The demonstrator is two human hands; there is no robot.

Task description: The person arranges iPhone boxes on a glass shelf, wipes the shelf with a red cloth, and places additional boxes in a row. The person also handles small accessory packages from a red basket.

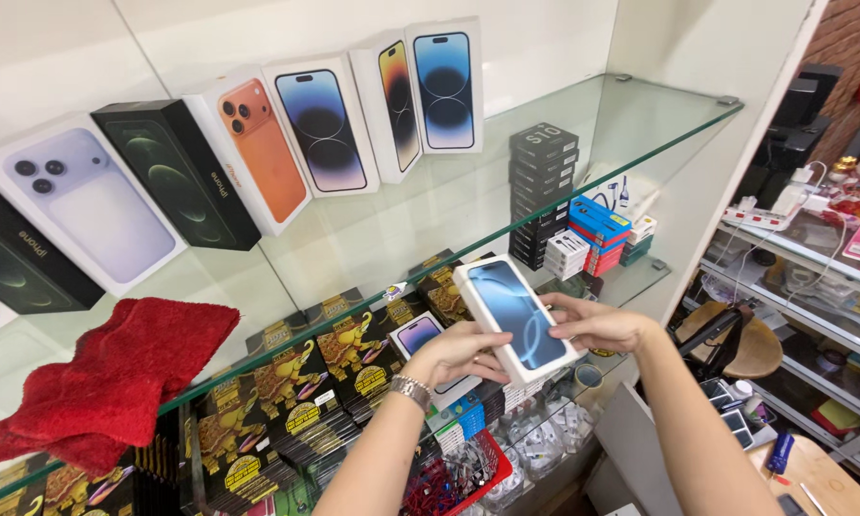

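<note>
I see both hands gripping a white phone box (516, 320) below the glass shelf (583, 162). My left hand (454, 354) has its fingers curled around the near edge, my right hand (597, 325) clasps the far side. Box's long axis runs upper-left to lower-right, picture face up.
</note>
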